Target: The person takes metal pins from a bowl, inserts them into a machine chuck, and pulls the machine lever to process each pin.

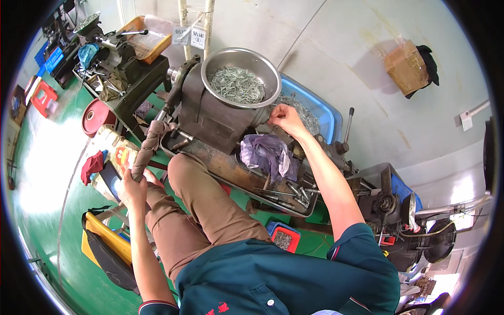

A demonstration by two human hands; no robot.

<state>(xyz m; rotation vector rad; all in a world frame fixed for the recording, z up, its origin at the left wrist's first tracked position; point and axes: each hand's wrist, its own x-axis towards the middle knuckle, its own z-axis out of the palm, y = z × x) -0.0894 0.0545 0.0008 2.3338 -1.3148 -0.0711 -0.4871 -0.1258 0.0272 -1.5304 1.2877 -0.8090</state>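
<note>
My left hand (133,191) is closed around the lower end of a cloth-wrapped lever (145,152) on the left side of a dark bench machine (212,118). At the machine's right end, just below the rim of a steel bowl (270,68), my right hand (287,119) has its fingers pinched together. Whatever lies between those fingertips is too small to make out. The bowl sits on top of the machine and holds many small metal pins (237,85). A crumpled purple-grey rag (266,155) lies below my right wrist.
Behind my right hand stands a blue plastic basket (336,118) with more metal pieces. Tools (298,194) lie on the machine's tray. A red bin (294,239) is beneath the bench. Another machine (118,50) stands at left, a yellow stool (97,239) beside my left forearm.
</note>
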